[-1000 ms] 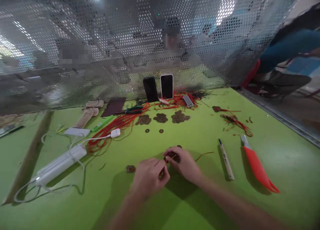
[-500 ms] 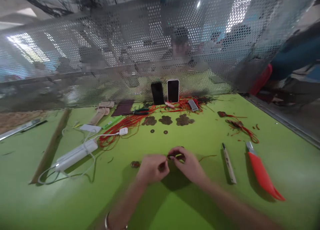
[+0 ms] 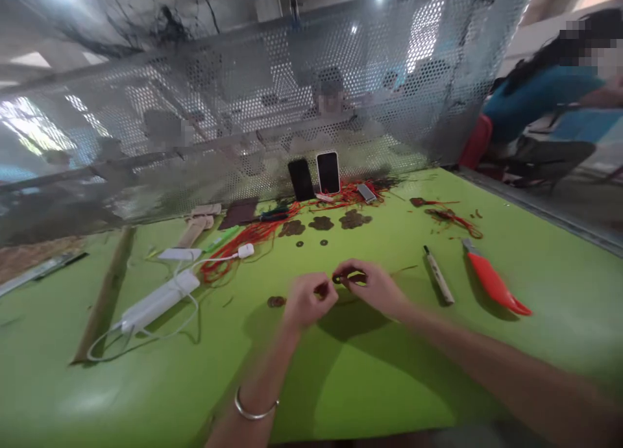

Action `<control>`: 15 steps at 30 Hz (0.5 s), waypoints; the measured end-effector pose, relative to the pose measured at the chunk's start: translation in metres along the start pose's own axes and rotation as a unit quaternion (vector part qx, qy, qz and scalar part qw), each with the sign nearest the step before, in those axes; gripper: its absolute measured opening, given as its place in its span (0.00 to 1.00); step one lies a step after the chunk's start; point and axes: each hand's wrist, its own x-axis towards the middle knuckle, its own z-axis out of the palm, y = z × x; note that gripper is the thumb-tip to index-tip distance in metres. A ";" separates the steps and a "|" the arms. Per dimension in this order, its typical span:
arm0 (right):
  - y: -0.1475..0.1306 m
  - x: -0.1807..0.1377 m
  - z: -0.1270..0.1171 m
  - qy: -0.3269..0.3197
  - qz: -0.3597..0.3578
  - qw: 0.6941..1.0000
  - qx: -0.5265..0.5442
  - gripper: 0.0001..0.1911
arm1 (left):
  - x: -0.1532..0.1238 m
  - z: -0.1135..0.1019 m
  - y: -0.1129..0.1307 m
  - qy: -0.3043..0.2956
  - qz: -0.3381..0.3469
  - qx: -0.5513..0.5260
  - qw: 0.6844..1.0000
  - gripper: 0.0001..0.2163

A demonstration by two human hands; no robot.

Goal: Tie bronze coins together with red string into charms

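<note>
My right hand (image 3: 374,288) pinches a small dark round coin (image 3: 336,279) between thumb and fingertips, over the green table. A thin reddish cord (image 3: 405,268) trails out beyond that hand to the right. Close beside it, my left hand (image 3: 309,300) is closed with its fingers curled; what is inside them is hidden. Just left of the left hand lies a small row of coins (image 3: 276,301). Two single coins with centre holes, a left one (image 3: 300,244) and a right one (image 3: 324,243), lie flat in front of the hands.
Behind the single coins are coin piles (image 3: 321,223), tangled red cords (image 3: 228,247) and two propped phones (image 3: 328,173). A white power strip (image 3: 158,303) and a wooden bar (image 3: 107,295) lie left. Rightward are a pen-like tool (image 3: 439,277) and red-handled blade (image 3: 491,280). A perforated screen (image 3: 219,110) borders the back.
The camera view has shifted and tilted, showing more of a person in blue at right. Both hands stay close together, and the coin still sits in my right fingertips.
</note>
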 end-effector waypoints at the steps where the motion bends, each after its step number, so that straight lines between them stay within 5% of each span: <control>1: 0.001 0.000 0.000 0.004 0.000 1.000 -0.002 0.09 | 0.000 0.000 0.000 0.007 0.002 -0.007 1.000 0.11; 15: -0.001 -0.002 -0.006 0.022 0.013 0.999 0.043 0.08 | 0.004 0.008 0.004 -0.034 -0.042 -0.116 0.992 0.11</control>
